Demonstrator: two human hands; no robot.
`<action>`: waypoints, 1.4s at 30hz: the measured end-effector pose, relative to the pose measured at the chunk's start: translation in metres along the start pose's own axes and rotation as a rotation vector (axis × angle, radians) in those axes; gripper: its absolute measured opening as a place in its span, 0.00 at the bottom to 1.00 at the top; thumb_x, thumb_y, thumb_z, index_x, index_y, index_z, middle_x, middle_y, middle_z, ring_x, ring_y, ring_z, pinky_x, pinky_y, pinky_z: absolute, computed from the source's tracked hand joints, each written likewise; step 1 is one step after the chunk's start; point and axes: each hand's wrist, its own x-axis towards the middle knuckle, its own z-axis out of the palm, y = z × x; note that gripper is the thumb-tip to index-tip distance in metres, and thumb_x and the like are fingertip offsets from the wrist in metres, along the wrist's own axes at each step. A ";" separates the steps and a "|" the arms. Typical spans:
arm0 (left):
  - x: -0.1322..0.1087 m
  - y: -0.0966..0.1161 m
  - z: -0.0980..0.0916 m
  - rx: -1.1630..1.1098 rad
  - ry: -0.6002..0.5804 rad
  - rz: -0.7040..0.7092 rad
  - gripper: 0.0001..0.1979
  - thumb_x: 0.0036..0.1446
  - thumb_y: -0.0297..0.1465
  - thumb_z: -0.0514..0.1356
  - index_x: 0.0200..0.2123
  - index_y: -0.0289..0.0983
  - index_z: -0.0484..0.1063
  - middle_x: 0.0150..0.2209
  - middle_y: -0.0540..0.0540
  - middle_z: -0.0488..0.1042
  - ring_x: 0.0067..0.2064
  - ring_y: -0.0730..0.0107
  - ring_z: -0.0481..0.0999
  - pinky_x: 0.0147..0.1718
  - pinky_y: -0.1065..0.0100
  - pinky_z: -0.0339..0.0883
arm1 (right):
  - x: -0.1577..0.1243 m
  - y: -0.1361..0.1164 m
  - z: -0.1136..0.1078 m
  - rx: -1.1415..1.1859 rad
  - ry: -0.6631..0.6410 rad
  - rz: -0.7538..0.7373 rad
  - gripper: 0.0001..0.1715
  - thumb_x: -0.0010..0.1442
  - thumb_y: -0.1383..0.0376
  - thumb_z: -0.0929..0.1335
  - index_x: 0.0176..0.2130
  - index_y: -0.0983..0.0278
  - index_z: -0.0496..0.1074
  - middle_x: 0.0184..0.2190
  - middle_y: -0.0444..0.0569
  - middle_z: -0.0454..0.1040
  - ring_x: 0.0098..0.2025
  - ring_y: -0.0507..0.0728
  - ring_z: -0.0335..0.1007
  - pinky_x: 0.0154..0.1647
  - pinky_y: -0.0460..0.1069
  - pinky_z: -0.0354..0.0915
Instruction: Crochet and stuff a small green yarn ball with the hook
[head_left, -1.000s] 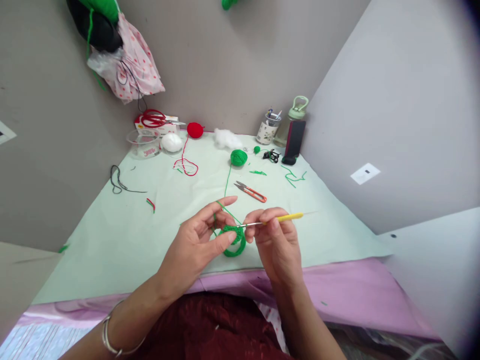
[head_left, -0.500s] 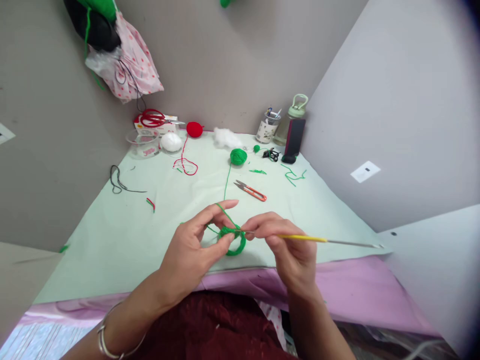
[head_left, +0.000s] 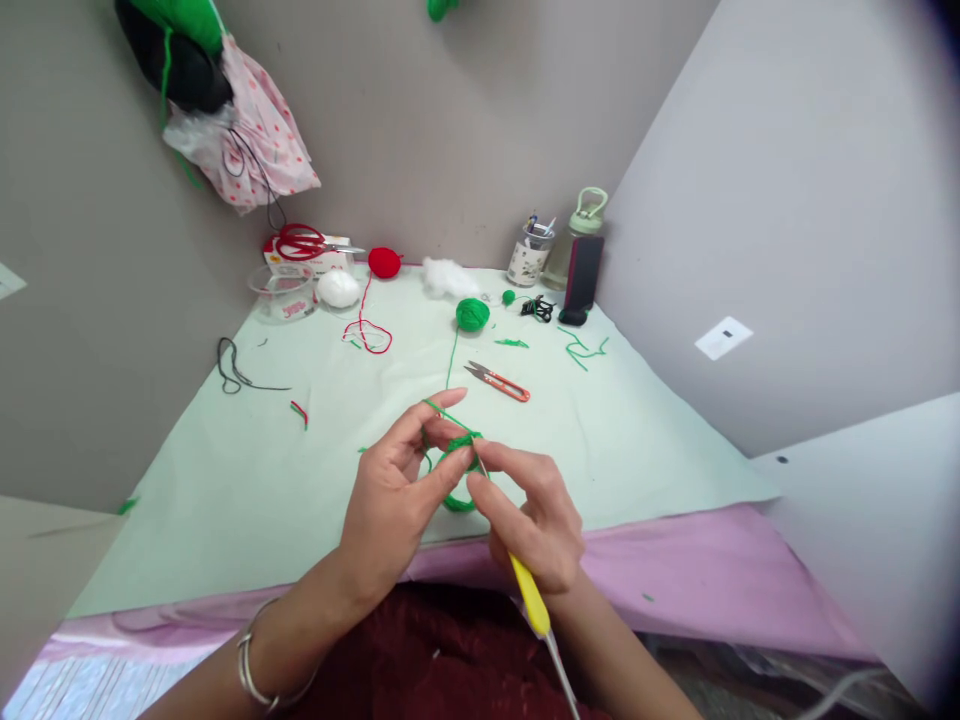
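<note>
My left hand [head_left: 401,490] pinches a small green crocheted ring [head_left: 456,470] between thumb and fingers, with the green strand looped over the forefinger. My right hand [head_left: 529,515] grips a yellow-handled crochet hook [head_left: 529,594], its metal tip at the ring and its handle pointing back toward my body. The strand runs up the pale green table [head_left: 225,450] to a green yarn ball [head_left: 472,314].
Orange thread snips [head_left: 498,381] lie just beyond my hands. At the back stand red scissors [head_left: 304,241] on a box, a red yarn ball [head_left: 384,262], white stuffing [head_left: 448,276], a pen cup [head_left: 525,258], a bottle [head_left: 574,245] and a phone [head_left: 581,281]. Walls close in on both sides.
My right hand has swung the hook from pointing right to pointing back toward my body. The tip stays at the ring, and my left hand keeps its pinch.
</note>
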 end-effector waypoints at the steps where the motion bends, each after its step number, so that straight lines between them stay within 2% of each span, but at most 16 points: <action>1: 0.000 0.000 0.001 -0.026 -0.009 -0.019 0.25 0.56 0.33 0.74 0.57 0.40 0.78 0.36 0.51 0.77 0.42 0.67 0.78 0.47 0.65 0.73 | -0.002 0.001 0.002 -0.029 0.006 -0.003 0.29 0.65 0.75 0.70 0.56 0.47 0.81 0.50 0.50 0.85 0.46 0.62 0.84 0.39 0.55 0.81; 4: 0.000 -0.002 -0.001 -0.098 -0.047 -0.066 0.29 0.53 0.31 0.77 0.58 0.41 0.79 0.36 0.52 0.77 0.42 0.69 0.77 0.47 0.68 0.72 | -0.009 0.006 0.006 -0.064 0.002 0.012 0.32 0.65 0.76 0.71 0.60 0.46 0.79 0.49 0.50 0.85 0.47 0.62 0.83 0.43 0.56 0.81; 7: 0.002 -0.003 -0.006 -0.236 -0.125 -0.206 0.30 0.53 0.32 0.77 0.60 0.42 0.79 0.36 0.52 0.76 0.39 0.70 0.75 0.45 0.68 0.70 | -0.014 0.009 0.008 0.009 0.025 0.045 0.34 0.65 0.75 0.72 0.62 0.44 0.77 0.48 0.49 0.85 0.47 0.63 0.83 0.44 0.57 0.81; 9: 0.004 -0.002 -0.008 -0.320 -0.179 -0.312 0.32 0.53 0.33 0.77 0.61 0.42 0.78 0.37 0.51 0.76 0.39 0.71 0.74 0.45 0.67 0.69 | -0.012 0.009 0.007 0.120 0.073 0.114 0.31 0.67 0.73 0.72 0.61 0.44 0.78 0.48 0.49 0.85 0.47 0.62 0.83 0.41 0.57 0.81; 11: 0.006 0.000 -0.009 -0.351 -0.199 -0.351 0.33 0.52 0.33 0.77 0.62 0.41 0.79 0.37 0.50 0.77 0.39 0.70 0.74 0.46 0.67 0.68 | -0.006 0.007 0.004 0.263 0.100 0.212 0.25 0.69 0.71 0.70 0.58 0.46 0.80 0.47 0.50 0.85 0.45 0.61 0.83 0.40 0.57 0.80; 14: 0.009 0.002 -0.013 -0.327 -0.176 -0.314 0.31 0.52 0.32 0.78 0.59 0.40 0.81 0.35 0.51 0.75 0.37 0.72 0.71 0.43 0.68 0.66 | 0.005 0.003 -0.005 0.444 0.060 0.364 0.18 0.71 0.70 0.68 0.52 0.51 0.83 0.41 0.50 0.85 0.43 0.61 0.82 0.42 0.58 0.78; 17: 0.009 0.002 -0.019 -0.282 -0.178 -0.264 0.27 0.52 0.32 0.77 0.57 0.41 0.83 0.34 0.51 0.73 0.36 0.72 0.69 0.41 0.69 0.64 | 0.012 0.001 -0.012 0.594 0.094 0.528 0.13 0.72 0.67 0.68 0.45 0.55 0.84 0.35 0.49 0.83 0.37 0.59 0.79 0.39 0.56 0.76; 21: 0.008 -0.001 -0.024 -0.228 -0.208 -0.229 0.23 0.56 0.33 0.75 0.56 0.44 0.84 0.36 0.49 0.74 0.38 0.70 0.70 0.41 0.67 0.65 | 0.014 0.003 -0.012 0.833 0.154 0.691 0.11 0.71 0.65 0.70 0.42 0.57 0.85 0.35 0.49 0.82 0.31 0.54 0.74 0.33 0.52 0.73; 23: 0.006 -0.002 -0.024 -0.182 -0.235 -0.210 0.23 0.57 0.34 0.75 0.57 0.45 0.83 0.37 0.49 0.74 0.40 0.68 0.71 0.42 0.66 0.66 | 0.015 0.004 -0.009 0.916 0.163 0.720 0.10 0.71 0.63 0.71 0.40 0.57 0.85 0.34 0.49 0.82 0.29 0.54 0.74 0.31 0.51 0.72; 26: 0.003 -0.002 -0.020 -0.106 -0.254 -0.178 0.24 0.58 0.36 0.74 0.59 0.47 0.82 0.39 0.49 0.74 0.43 0.65 0.73 0.45 0.65 0.67 | 0.014 0.004 -0.005 0.932 0.123 0.714 0.09 0.71 0.63 0.71 0.40 0.57 0.85 0.34 0.49 0.82 0.32 0.55 0.75 0.34 0.52 0.72; 29: 0.002 -0.003 -0.013 -0.068 -0.210 -0.164 0.27 0.58 0.37 0.74 0.61 0.47 0.80 0.39 0.50 0.73 0.45 0.65 0.74 0.49 0.64 0.67 | 0.013 0.004 -0.001 0.919 0.090 0.708 0.09 0.71 0.63 0.71 0.42 0.56 0.85 0.36 0.49 0.81 0.36 0.56 0.77 0.38 0.52 0.73; 34: 0.003 -0.005 -0.008 -0.145 -0.161 -0.187 0.34 0.57 0.35 0.74 0.67 0.43 0.73 0.38 0.51 0.73 0.43 0.66 0.75 0.50 0.63 0.67 | 0.013 0.005 0.002 0.963 0.112 0.721 0.08 0.71 0.62 0.72 0.42 0.56 0.85 0.36 0.48 0.81 0.34 0.54 0.76 0.35 0.51 0.74; 38: 0.005 -0.005 -0.010 -0.266 -0.249 -0.292 0.39 0.56 0.33 0.74 0.70 0.39 0.69 0.40 0.48 0.77 0.43 0.64 0.77 0.47 0.62 0.66 | 0.017 0.006 0.002 0.989 0.144 0.788 0.08 0.67 0.57 0.75 0.39 0.57 0.85 0.33 0.48 0.81 0.30 0.53 0.75 0.30 0.50 0.74; 42: 0.007 -0.006 -0.014 -0.266 -0.323 -0.319 0.38 0.55 0.33 0.72 0.69 0.38 0.71 0.41 0.46 0.79 0.43 0.64 0.75 0.45 0.63 0.64 | 0.021 0.010 -0.002 1.014 0.167 0.851 0.12 0.64 0.54 0.77 0.35 0.59 0.83 0.30 0.47 0.81 0.26 0.53 0.74 0.28 0.49 0.75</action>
